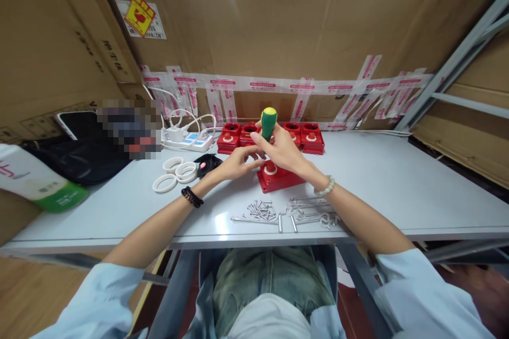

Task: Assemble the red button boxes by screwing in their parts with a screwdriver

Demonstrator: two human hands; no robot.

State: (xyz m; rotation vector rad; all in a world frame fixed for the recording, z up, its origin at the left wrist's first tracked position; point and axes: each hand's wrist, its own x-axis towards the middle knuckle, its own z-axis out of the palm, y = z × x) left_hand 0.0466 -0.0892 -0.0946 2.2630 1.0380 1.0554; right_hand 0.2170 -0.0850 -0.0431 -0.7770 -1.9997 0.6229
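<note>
In the head view, my right hand point(283, 149) is wrapped round the green handle of a screwdriver point(269, 123) with a yellow end, held upright. Its tip is hidden behind my fingers, over the far left part of a red box point(284, 179) with a white ring and a red knob. My left hand point(238, 163) reaches in from the left, its fingers drawn together by the screwdriver's lower end. What those fingertips pinch, if anything, is hidden. Below the box lie loose screws point(261, 210) and thin metal rods point(254, 220).
Several similar red boxes point(312, 139) stand in a row behind my hands. White rings point(164, 183) and a black coiled item point(207, 164) lie to the left. A power strip point(186, 140) with cables sits behind them. A cardboard wall point(254, 21) closes the back.
</note>
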